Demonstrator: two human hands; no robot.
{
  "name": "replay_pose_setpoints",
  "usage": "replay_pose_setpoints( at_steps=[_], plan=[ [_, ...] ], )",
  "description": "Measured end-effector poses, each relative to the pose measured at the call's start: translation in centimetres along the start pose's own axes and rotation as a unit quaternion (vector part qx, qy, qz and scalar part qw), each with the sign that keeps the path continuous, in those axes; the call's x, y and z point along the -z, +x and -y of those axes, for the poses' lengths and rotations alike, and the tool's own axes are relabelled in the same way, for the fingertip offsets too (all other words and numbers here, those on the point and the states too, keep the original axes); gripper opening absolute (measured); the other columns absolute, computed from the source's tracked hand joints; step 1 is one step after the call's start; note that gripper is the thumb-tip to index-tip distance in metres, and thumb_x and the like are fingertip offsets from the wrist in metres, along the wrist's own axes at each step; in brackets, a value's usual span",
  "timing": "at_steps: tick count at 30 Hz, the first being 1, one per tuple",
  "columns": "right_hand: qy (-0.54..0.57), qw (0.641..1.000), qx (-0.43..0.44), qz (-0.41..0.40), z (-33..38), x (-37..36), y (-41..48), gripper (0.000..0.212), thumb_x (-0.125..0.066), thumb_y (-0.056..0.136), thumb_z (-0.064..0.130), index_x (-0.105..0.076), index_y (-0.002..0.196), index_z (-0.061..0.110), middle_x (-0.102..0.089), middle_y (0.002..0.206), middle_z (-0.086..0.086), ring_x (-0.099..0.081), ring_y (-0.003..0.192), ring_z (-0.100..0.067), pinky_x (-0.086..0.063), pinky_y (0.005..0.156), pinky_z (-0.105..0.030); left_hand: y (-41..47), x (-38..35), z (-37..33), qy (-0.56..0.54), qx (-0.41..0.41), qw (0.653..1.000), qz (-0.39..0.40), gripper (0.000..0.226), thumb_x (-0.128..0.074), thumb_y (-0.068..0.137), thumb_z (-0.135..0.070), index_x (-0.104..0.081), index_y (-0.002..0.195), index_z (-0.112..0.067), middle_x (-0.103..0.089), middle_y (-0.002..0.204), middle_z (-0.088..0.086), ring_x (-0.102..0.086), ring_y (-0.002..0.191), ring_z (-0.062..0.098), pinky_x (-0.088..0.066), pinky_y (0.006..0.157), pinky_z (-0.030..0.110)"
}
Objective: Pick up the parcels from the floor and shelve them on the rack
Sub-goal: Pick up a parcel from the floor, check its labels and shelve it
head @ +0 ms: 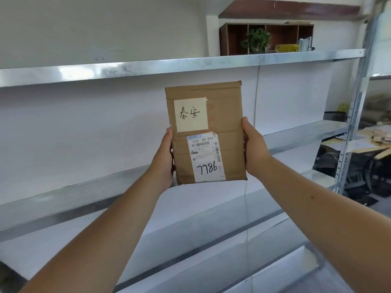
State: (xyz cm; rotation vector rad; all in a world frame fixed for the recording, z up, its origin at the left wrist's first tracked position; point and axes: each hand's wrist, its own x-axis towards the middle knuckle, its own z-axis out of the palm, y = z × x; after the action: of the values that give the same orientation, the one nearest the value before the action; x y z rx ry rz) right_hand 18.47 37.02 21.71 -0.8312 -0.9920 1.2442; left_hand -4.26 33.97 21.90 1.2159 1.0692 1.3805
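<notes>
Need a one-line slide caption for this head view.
Both hands, left and right, hold a brown parcel upright before the metal rack.

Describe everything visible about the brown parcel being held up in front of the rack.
The parcel is a flat, rectangular package of creased brown cardboard, held upright in the air before the metal rack. A cream note with handwritten characters is taped on its upper half; below sits a white shipping label with barcodes and "7786" in marker. The left hand and right hand grip its lower side edges. It rests on no shelf.
</notes>
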Motion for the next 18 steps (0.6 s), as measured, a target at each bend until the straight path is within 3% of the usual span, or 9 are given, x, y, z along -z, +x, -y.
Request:
replay_pose_setpoints(
  at_steps=[5,11,18],
  plan=[
    [0.002,0.999,0.006,-0.052,1.8,6.1,1.7,0.064,-0.058,0.089,0.074,-0.080,0.124,0.026,-0.079,0.130,-0.004,-0.072,0.124,-0.030,-0.056,0.109,-0.057,3.2,-6.0,1.6,0.014,-0.001,0.999,0.039,0.069,-0.040,0.088,-0.088,-0.065,0.140,-0.050,-0.069,0.144,-0.011,-0.058,0.139,0.021,-0.041,0.122,0.051],
    [-0.011,0.996,-0.006,-0.094,4.0,13.7,3.2,0.065,-0.048,0.098,0.074,-0.079,0.126,0.024,-0.078,0.130,-0.008,-0.073,0.122,-0.034,-0.055,0.109,-0.059,6.2,-14.1,3.5,0.007,-0.004,0.998,0.063,0.072,-0.044,0.082,-0.087,-0.066,0.138,-0.047,-0.068,0.143,-0.011,-0.056,0.141,0.020,-0.043,0.120,0.051],
    [0.001,0.989,-0.031,-0.143,6.4,22.2,4.1,0.066,-0.051,0.094,0.078,-0.076,0.127,0.027,-0.083,0.118,-0.006,-0.081,0.102,-0.033,-0.063,0.091,-0.054,8.4,-23.4,6.2,0.006,0.004,0.995,0.101,0.059,-0.034,0.096,-0.082,-0.063,0.138,-0.051,-0.065,0.147,-0.011,-0.054,0.142,0.024,-0.043,0.120,0.055]
  ],
)
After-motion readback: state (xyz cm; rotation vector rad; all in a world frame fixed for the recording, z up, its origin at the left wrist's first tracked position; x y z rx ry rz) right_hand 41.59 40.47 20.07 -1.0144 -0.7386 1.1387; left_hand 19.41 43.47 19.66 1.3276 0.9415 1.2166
